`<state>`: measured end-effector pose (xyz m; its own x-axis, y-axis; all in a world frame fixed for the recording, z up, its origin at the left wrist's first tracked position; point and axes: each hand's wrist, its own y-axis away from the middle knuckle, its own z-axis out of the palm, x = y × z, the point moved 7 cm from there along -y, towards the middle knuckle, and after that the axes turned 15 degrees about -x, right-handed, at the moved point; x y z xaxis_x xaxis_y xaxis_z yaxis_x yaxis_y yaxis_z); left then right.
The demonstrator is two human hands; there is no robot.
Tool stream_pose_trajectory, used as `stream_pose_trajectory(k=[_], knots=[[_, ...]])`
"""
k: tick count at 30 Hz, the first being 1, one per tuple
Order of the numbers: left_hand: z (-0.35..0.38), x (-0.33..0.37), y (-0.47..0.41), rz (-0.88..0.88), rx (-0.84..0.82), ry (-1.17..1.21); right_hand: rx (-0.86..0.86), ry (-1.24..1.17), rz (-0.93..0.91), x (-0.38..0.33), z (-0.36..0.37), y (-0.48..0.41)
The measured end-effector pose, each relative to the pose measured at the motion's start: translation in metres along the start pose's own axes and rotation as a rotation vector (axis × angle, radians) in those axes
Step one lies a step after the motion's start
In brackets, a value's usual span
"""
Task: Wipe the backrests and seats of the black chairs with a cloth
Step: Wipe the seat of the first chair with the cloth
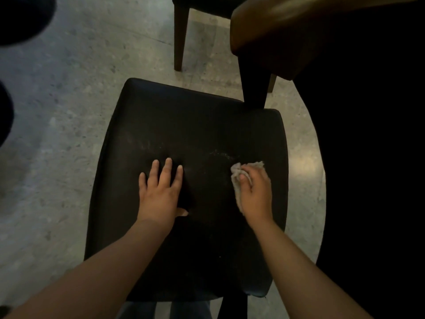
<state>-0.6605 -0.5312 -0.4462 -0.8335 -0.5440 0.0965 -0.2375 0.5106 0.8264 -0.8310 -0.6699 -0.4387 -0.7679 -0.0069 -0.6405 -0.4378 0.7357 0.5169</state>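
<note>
Black chair seat (184,125), left hand (161,189) flat on it, right hand (255,192) gripping cloth (236,173)

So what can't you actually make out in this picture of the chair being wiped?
Head view:
- Cloth: mostly hidden under the right hand gripping it.
- Black seat: its backrest does not show.
- Second chair: cut off by the top edge; only legs and seat rim show.
- Far right: too dark to tell what is there.

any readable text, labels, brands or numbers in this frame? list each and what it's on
None. No legible text, label, brand or number on the black seat, the cloth, the wooden table edge, the second chair or the floor.
</note>
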Motion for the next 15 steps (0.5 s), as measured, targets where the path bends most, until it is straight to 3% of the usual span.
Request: stream_pose_trajectory(k=[2,7,12,15], knots=[[0.000,0.001,0.000,-0.001,-0.003,0.002,0.046,-0.019,-0.036,0.000,-0.011,0.000],[0.000,0.001,-0.001,-0.019,-0.003,0.001,0.372,0.122,0.046,0.025,-0.078,-0.029],[0.001,0.001,-0.002,-0.022,-0.003,-0.007,0.225,-0.002,0.202,0.059,-0.069,-0.056],[0.001,0.001,-0.002,-0.024,0.006,-0.017,0.268,0.020,0.203,0.049,-0.047,-0.037]])
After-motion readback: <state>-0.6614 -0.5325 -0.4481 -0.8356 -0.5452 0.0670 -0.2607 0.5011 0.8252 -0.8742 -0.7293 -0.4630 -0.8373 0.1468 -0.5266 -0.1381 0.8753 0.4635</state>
